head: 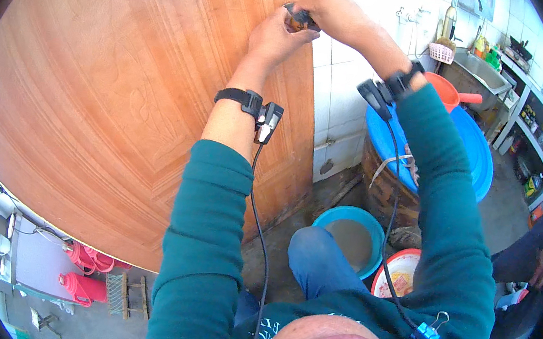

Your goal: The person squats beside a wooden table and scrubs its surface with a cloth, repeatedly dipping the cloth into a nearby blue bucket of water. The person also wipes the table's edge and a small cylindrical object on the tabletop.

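A brown wooden door (pixel 126 77) fills the view's left half, its free edge beside a white tiled wall (pixel 340 92). Near the top of that edge is a small dark-and-brown fitting (pixel 301 20), perhaps a door lock or knob; fingers cover much of it. My left hand (pixel 275 39) grips it from below and the left, thumb along its lower side. From the upper right, my right hand (pixel 331 15) closes its fingers on the same fitting. Both wrists wear black straps with small cabled devices.
Low on my right stand a rusty barrel (pixel 385 182) with a blue basin (pixel 479 153) and red dipper (pixel 441 91) on top, a teal basin (pixel 324 215) of murky water and a red-rimmed basin (pixel 386 263). A person (pixel 521 268) is at the right edge. Pink thermos flasks (pixel 87 288) stand left.
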A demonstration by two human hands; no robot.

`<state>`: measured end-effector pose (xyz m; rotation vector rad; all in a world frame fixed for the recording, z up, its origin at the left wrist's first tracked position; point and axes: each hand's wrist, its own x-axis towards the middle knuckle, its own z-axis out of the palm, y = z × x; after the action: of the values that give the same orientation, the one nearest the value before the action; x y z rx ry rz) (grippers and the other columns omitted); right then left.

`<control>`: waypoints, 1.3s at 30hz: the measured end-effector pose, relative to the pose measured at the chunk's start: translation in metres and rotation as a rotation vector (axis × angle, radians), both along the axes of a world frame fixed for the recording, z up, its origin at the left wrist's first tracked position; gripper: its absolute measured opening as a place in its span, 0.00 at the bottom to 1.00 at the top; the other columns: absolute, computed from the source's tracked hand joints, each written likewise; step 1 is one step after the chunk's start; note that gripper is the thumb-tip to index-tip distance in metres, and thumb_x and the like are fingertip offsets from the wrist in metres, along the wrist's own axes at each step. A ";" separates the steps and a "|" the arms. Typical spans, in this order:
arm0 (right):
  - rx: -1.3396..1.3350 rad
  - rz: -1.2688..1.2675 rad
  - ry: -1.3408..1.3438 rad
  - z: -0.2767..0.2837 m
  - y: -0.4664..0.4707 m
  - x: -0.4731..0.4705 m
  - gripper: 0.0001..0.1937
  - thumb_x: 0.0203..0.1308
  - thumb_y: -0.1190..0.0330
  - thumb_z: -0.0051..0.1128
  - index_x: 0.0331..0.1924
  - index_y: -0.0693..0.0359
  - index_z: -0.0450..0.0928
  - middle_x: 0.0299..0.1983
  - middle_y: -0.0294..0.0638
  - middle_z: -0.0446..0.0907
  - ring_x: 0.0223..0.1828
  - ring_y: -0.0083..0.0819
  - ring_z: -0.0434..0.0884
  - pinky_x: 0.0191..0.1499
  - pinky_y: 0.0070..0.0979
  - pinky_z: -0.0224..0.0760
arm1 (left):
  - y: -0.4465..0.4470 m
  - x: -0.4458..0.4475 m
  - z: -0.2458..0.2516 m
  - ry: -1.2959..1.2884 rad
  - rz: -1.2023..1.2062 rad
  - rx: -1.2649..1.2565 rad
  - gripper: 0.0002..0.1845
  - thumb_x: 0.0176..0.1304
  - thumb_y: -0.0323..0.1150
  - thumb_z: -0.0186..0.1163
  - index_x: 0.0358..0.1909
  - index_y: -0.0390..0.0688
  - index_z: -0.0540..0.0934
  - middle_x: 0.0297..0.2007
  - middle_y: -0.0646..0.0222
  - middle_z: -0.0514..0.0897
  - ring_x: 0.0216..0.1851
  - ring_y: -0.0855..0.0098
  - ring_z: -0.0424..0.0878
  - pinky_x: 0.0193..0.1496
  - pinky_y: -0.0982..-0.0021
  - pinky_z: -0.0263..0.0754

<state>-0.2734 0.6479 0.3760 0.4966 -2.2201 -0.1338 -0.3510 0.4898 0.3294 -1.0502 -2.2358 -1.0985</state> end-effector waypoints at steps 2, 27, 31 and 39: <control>0.009 -0.047 0.074 -0.007 0.000 0.010 0.06 0.66 0.73 0.60 0.42 0.56 0.87 0.42 0.45 0.86 0.44 0.44 0.87 0.51 0.39 0.81 | 0.000 0.007 0.001 -0.007 0.047 -0.023 0.38 0.58 0.47 0.77 0.67 0.42 0.76 0.56 0.58 0.87 0.60 0.63 0.84 0.62 0.64 0.76; -0.864 0.312 0.047 -0.056 0.038 -0.041 0.13 0.68 0.67 0.60 0.53 0.55 0.89 0.31 0.39 0.89 0.30 0.26 0.87 0.37 0.28 0.83 | 0.002 -0.005 0.001 0.030 0.041 0.019 0.35 0.56 0.55 0.77 0.56 0.40 0.79 0.46 0.62 0.90 0.47 0.70 0.88 0.52 0.68 0.79; -1.024 0.475 0.081 -0.085 0.036 -0.039 0.15 0.69 0.64 0.58 0.53 0.56 0.89 0.31 0.42 0.89 0.28 0.32 0.87 0.36 0.28 0.82 | 0.002 0.004 0.003 -0.077 0.049 0.006 0.31 0.58 0.50 0.78 0.54 0.39 0.79 0.42 0.64 0.89 0.43 0.74 0.86 0.48 0.71 0.79; -1.210 0.420 -0.012 -0.080 0.014 -0.055 0.14 0.70 0.64 0.57 0.53 0.58 0.88 0.35 0.41 0.89 0.34 0.28 0.87 0.40 0.28 0.80 | 0.002 0.009 0.010 -0.091 0.013 0.033 0.24 0.59 0.42 0.78 0.49 0.39 0.79 0.38 0.68 0.88 0.38 0.79 0.84 0.41 0.75 0.79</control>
<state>-0.3283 0.6624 0.2959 0.2376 -1.7371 1.3330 -0.3422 0.4915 0.3390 -0.9898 -2.2828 -1.1957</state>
